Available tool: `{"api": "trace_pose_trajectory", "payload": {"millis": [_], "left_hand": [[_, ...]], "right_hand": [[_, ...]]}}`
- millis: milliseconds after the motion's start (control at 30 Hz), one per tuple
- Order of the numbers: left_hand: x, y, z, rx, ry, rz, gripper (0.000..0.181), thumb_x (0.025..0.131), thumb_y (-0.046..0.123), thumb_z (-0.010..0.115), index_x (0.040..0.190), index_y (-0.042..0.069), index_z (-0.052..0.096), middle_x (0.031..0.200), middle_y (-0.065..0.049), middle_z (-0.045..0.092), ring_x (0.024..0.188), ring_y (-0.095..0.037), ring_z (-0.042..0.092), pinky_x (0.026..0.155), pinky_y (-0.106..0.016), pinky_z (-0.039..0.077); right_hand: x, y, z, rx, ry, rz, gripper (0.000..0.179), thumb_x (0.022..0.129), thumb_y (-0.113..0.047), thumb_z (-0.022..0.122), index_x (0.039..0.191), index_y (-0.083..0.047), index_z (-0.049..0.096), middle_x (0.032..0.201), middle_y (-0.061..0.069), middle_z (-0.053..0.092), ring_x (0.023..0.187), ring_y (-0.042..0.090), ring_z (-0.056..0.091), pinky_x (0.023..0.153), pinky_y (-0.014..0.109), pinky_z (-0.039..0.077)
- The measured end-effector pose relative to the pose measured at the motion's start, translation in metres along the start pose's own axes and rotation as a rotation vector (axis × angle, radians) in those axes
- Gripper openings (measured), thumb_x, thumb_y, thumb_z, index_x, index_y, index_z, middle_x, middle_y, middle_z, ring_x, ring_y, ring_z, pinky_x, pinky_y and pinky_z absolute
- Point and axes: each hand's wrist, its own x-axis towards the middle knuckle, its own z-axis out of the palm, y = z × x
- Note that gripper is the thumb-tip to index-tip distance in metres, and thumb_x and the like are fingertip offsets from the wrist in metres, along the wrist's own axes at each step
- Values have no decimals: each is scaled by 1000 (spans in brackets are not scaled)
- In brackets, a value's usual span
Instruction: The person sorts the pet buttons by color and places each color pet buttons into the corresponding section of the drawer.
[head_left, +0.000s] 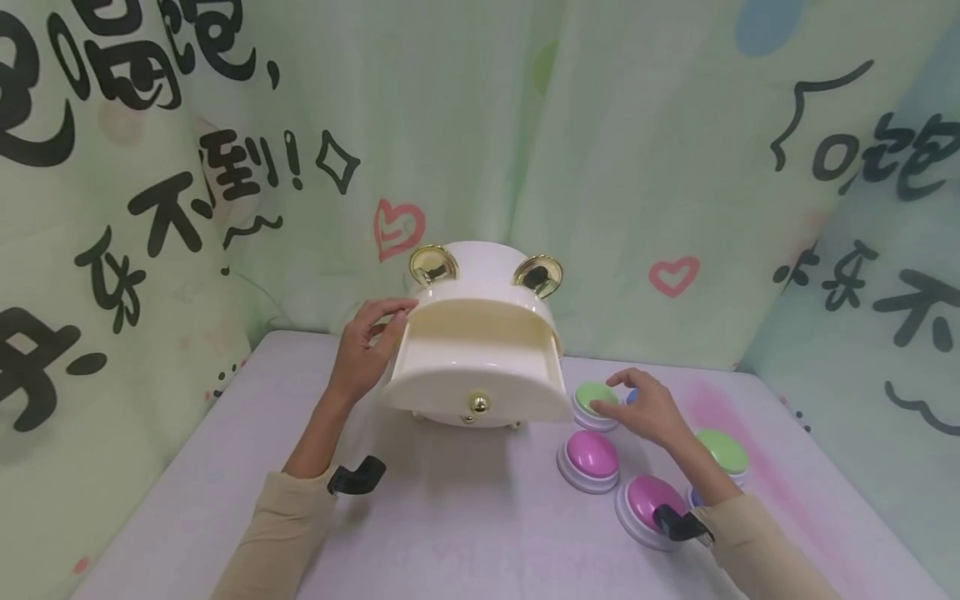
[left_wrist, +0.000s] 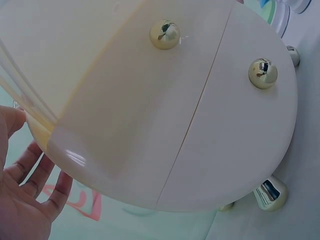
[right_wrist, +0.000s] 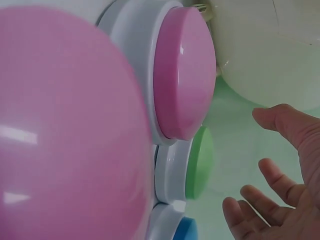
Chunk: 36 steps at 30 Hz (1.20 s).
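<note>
A white rounded cabinet with gold-rimmed ears stands at the table's middle, its upper drawer pulled out. Two gold knobs show on its front; the upper knob is on the drawer. My left hand rests against the cabinet's left side, beside the drawer, fingers loosely bent. In the left wrist view the fingertips lie along the curved edge. My right hand hovers with spread fingers over a green push button, holding nothing. A pink button sits just in front of that.
More buttons stand on the right of the table: another pink one, a second green one and partly hidden blue ones. A printed pale green curtain encloses the back and sides.
</note>
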Motion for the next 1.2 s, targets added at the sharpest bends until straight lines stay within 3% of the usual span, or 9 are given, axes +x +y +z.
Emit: {"api": "trace_pose_trajectory", "payload": {"millis": [133,333,700,933,1200], "left_hand": [[0,0,0,1,-1,1,24,104,7,58,124,3,71,123,-13,67,116,-10,56,94,-24,50],[1,1,0,4,-3,0,24,104,7,58,124,3,71,123,-14,67,116,-10,56,94,-23,50],[1,1,0,13,2,7,24,104,7,58,123,3,71,123,-14,67,115,-11,56,93,-35,53],[1,2,1,12,3,5,24,104,7,58,123,3,71,123,-14,67,115,-10,56,93,-30,52],[1,0,1,10,10,19,23,103,6,58,122,2,71,123,-14,67,115,-9,56,92,-31,52]], "right_hand": [[4,2,2,-6,-45,17,58,85,-34,81,122,5,60,131,34,57,119,51,54,90,56,52],[11,5,5,-58,-90,21,61,84,-36,82,124,5,59,134,35,56,125,52,51,97,62,48],[18,5,6,-96,-140,40,66,84,-40,81,126,4,58,134,35,55,121,50,54,95,61,48],[21,6,8,-64,-170,75,66,84,-36,81,126,8,56,134,38,53,125,53,51,101,63,46],[24,7,13,-27,-186,90,65,82,-28,84,124,12,54,124,34,59,114,46,56,98,58,49]]}}
